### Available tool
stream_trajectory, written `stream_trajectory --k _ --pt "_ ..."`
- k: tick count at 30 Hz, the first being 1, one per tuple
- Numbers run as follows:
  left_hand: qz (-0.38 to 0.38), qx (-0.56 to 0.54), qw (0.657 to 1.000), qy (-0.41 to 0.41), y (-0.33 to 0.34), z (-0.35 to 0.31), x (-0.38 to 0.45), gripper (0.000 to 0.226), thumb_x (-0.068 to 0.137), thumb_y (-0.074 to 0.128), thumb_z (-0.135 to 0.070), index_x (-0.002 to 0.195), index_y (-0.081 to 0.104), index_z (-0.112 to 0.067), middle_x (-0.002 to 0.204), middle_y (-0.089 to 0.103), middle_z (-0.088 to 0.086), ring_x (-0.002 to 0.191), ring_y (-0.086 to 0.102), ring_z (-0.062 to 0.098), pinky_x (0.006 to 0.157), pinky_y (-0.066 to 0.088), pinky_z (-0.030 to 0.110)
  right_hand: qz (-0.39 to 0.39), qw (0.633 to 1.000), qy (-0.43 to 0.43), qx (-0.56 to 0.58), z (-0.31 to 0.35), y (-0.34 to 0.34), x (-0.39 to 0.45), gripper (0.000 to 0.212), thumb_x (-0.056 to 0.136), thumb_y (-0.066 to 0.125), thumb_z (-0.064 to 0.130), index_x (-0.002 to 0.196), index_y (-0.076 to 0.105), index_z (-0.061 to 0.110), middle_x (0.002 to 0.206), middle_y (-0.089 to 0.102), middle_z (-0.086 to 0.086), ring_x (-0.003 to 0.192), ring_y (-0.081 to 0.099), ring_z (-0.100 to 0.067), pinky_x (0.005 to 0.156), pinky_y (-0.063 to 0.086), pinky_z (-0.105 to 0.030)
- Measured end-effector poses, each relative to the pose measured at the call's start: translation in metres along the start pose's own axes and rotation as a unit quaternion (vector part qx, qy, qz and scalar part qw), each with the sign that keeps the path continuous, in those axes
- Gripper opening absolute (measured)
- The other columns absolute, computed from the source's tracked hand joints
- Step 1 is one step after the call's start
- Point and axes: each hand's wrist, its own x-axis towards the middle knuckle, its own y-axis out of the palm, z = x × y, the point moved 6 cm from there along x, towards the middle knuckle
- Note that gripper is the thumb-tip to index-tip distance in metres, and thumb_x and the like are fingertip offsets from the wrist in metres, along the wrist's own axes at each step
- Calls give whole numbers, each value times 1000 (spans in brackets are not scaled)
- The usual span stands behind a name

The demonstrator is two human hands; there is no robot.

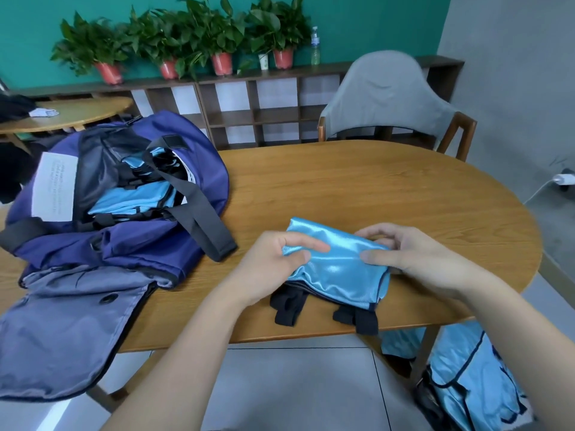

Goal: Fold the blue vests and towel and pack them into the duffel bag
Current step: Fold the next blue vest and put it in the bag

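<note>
Hands both pinching folded shiny light-blue satin vest at near table edge: your left hand, right hand. Open navy fabric duffel bag left, blue vests inside.

An oval wooden table carries an open navy duffel bag at its left end, the grey-lined flap hanging over the near edge. Near the front edge lies a folded shiny blue vest, black straps reaching the rim. On the tiled floor under the right end sits what looks like more blue vests.
</note>
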Motion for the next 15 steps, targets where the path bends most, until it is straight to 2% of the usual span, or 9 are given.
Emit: stream_trajectory --k 3,5,7,8,9,10,11,12,15 --pt "-14 -66 998 -14 -8 -1 -10 42 98 53 2 103 79 -31 119 72 -17 116 62 4 102 38 27 -62 989 -25 129 7 0 -4 42 91 69 8 128 53 16 113 70 -25 91 71 -31 80 59 -38" --pt "-14 -84 996 -18 -12 -1 -19 45 100 50 2 105 79 -32 119 72 -15 106 64 11 101 35 28 -131 971 -62 192 12 5 -8 33 92 68 6 118 50 13 105 70 -23 79 70 -24 60 55 -26" --pt "-29 -55 998 -5 -15 -3 -28 45 102 47 0 105 79 -32 109 75 -7 76 52 13 88 36 26 -179 957 -105 202 15 14 -9 23 92 68 5 98 50 16 95 63 -16 81 65 -23 66 52 -29" --pt "-41 -42 998 -2 -17 -3 -33 44 103 45 1 106 79 -28 105 73 -4 85 69 18 97 46 18 -192 955 -126 186 16 20 -9 22 92 69 6 91 51 18 94 59 -12 85 61 -24 73 49 -34" --pt "-52 -38 998 1 -19 -4 -39 42 103 44 1 107 78 -24 104 69 -5 99 33 13 77 12 18 -195 955 -144 169 19 27 -9 21 91 71 5 86 55 17 94 59 -9 89 58 -24 78 46 -38" --pt "-66 -37 997 3 -22 -3 -45 41 103 44 2 108 77 -22 99 72 -4 97 31 6 62 30 11 -187 956 -150 170 22 34 -10 17 90 72 4 84 60 15 95 63 -7 92 58 -24 81 46 -39" --pt "-80 -40 996 7 -25 -3 -51 42 103 44 1 107 78 -24 102 75 -8 60 30 -13 63 34 9 -168 956 -145 190 25 42 -12 10 88 72 4 87 67 13 99 68 -6 93 60 -23 83 47 -37" --pt "-98 -40 994 7 -31 -1 -56 43 103 45 0 106 78 -27 109 75 -13 79 65 -6 72 38 7 -138 959 -132 207 28 51 -12 8 88 72 5 93 73 11 104 72 -5 94 63 -21 83 48 -34" --pt "-159 -47 986 11 -54 4 -73 44 103 47 -3 103 79 -34 114 71 -22 108 60 -8 90 39 9 -72 983 -111 131 36 78 -17 16 88 73 12 102 79 14 113 75 0 102 67 -17 92 46 -29"
